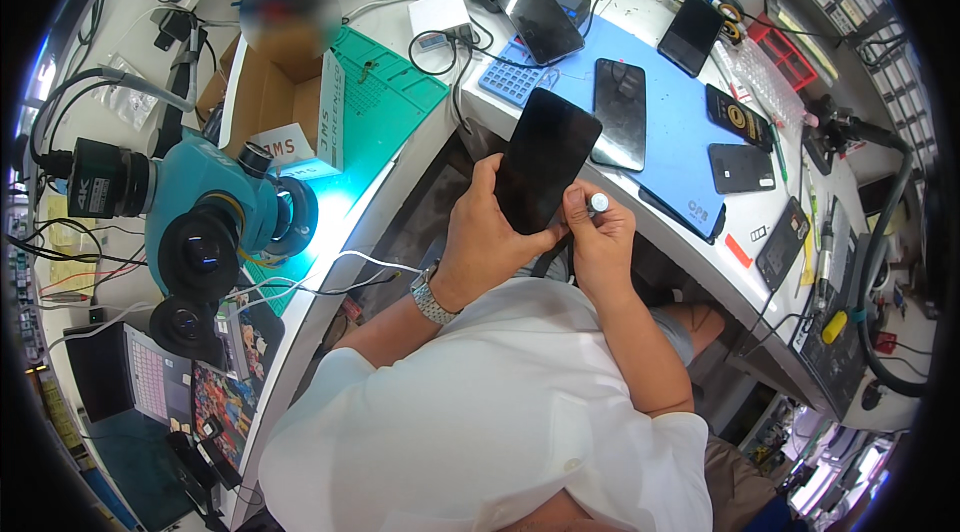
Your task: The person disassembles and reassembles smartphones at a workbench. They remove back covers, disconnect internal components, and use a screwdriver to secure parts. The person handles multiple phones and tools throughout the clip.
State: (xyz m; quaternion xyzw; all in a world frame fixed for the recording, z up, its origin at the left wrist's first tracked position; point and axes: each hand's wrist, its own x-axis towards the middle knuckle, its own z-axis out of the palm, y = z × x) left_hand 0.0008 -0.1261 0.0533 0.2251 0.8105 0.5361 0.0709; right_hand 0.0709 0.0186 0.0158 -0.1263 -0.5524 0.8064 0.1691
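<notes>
My left hand (483,250) is closed around a black smartphone (548,154), its dark screen facing up. The phone is tilted, its top pointing away and to the right, above the gap between the benches. Pinched in my right hand (603,240), by the phone's lower right edge, is a slim tool with a round pale end (598,202). Its working tip is hidden behind my fingers, so I cannot tell whether it touches the phone. A watch (431,298) is on my left wrist.
A blue work mat (665,157) on the right bench carries several phones, one a grey phone (620,112). On the left, a teal microscope (215,197) stands beside an open cardboard box (285,97) and a green mat (400,97). Cables trail between the benches.
</notes>
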